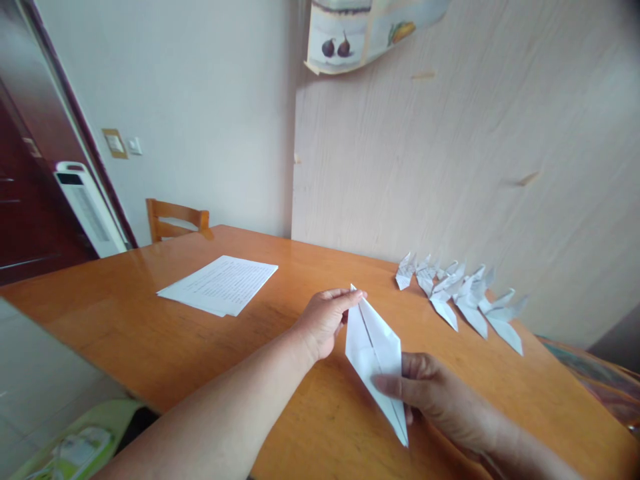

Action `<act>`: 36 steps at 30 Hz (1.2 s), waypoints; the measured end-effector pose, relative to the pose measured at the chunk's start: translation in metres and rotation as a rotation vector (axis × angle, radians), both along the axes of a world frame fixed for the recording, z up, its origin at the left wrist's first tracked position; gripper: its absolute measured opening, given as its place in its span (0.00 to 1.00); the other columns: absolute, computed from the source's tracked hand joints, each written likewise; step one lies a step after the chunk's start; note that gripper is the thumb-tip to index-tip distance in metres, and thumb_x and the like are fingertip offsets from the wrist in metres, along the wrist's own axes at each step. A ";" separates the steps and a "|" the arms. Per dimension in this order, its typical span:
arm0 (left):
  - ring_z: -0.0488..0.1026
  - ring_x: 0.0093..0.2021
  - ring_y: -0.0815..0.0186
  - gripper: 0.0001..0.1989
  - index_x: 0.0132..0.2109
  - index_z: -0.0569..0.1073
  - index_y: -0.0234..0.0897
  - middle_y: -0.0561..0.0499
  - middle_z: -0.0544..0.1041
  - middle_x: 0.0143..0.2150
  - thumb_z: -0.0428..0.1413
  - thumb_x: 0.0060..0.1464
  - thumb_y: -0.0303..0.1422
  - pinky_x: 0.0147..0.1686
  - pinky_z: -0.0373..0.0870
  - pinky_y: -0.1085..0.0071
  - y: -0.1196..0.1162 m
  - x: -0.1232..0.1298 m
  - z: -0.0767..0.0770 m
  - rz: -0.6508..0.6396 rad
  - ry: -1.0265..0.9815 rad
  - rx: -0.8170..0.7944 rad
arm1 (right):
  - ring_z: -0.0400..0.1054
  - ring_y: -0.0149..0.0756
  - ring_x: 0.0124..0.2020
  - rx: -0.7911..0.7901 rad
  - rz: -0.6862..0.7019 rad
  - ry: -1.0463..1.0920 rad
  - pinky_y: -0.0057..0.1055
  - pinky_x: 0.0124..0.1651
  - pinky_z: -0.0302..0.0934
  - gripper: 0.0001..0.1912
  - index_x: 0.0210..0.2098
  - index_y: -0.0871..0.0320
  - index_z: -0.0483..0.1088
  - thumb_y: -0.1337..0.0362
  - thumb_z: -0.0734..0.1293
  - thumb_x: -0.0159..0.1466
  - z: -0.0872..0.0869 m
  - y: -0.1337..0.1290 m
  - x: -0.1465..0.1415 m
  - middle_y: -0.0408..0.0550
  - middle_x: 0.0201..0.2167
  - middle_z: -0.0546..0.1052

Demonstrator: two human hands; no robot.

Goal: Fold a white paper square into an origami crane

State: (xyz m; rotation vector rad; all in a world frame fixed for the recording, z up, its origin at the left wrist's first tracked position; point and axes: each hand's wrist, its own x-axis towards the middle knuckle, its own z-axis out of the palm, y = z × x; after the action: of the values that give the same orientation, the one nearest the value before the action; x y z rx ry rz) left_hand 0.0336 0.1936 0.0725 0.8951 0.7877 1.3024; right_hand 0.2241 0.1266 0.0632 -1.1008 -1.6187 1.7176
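Far left, see a dark red door [30, 200], with a tall white appliance [90, 207] upright beside it; near left, below table height, find a green tub [75, 447] on pale floor tiles; further right, meet a white wall [210, 100] with a switch [115, 143] on it, and a wooden chair [177, 220] at the far edge of the glossy orange-brown table [165, 353].

On the table's left half, notice loose sheets [220, 283] covered in writing; then reach the left hand [323, 323], pinching the far tip of a folded white paper [373, 353], held slanted over the near middle of the table; close by on the right, note the right hand [427, 387] gripping its near part, thumb on top.

Above, find a fruit poster [343, 33] curling off a pale panel [450, 160]; below it, far right on the table, count several folded paper birds [445, 293]; beyond the right edge, glimpse a patterned cloth [595, 373], blurred.
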 end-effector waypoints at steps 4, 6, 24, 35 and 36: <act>0.69 0.32 0.69 0.14 0.33 0.81 0.33 0.49 0.76 0.32 0.71 0.40 0.37 0.34 0.61 0.71 0.000 -0.001 0.002 0.022 -0.009 0.003 | 0.58 0.25 0.19 -0.008 -0.006 0.000 0.25 0.24 0.50 0.21 0.25 0.61 0.72 0.48 0.74 0.56 0.001 -0.001 0.000 0.41 0.19 0.69; 0.69 0.32 0.69 0.13 0.34 0.82 0.33 0.48 0.77 0.33 0.70 0.42 0.37 0.34 0.61 0.71 0.000 -0.001 0.002 0.035 -0.009 -0.008 | 0.58 0.25 0.19 -0.009 -0.006 0.002 0.25 0.24 0.50 0.21 0.25 0.61 0.71 0.48 0.74 0.56 0.001 -0.001 0.000 0.41 0.19 0.69; 0.71 0.31 0.67 0.20 0.37 0.80 0.32 0.48 0.77 0.30 0.63 0.52 0.48 0.34 0.64 0.71 0.005 -0.008 0.007 0.000 -0.137 -0.022 | 0.59 0.26 0.20 -0.015 0.001 0.027 0.25 0.25 0.50 0.20 0.26 0.61 0.73 0.49 0.74 0.57 -0.001 -0.002 -0.002 0.42 0.20 0.70; 0.67 0.30 0.69 0.11 0.33 0.77 0.34 0.53 0.72 0.29 0.67 0.43 0.35 0.33 0.59 0.71 -0.003 -0.007 0.012 -0.025 0.032 0.092 | 0.58 0.26 0.22 0.051 -0.008 0.007 0.26 0.26 0.50 0.21 0.27 0.61 0.72 0.48 0.72 0.60 -0.006 -0.001 -0.005 0.42 0.22 0.70; 0.67 0.30 0.69 0.11 0.33 0.77 0.34 0.53 0.72 0.29 0.67 0.43 0.35 0.33 0.59 0.71 -0.003 -0.007 0.012 -0.025 0.026 0.093 | 0.57 0.26 0.22 0.056 -0.007 0.003 0.26 0.26 0.49 0.21 0.27 0.61 0.71 0.48 0.72 0.60 -0.006 -0.001 -0.005 0.42 0.21 0.70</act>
State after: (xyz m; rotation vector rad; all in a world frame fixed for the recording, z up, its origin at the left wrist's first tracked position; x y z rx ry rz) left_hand 0.0264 0.1906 0.0844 0.9950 0.7389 1.3157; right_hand 0.2192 0.1254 0.0574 -1.0759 -1.6492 1.6579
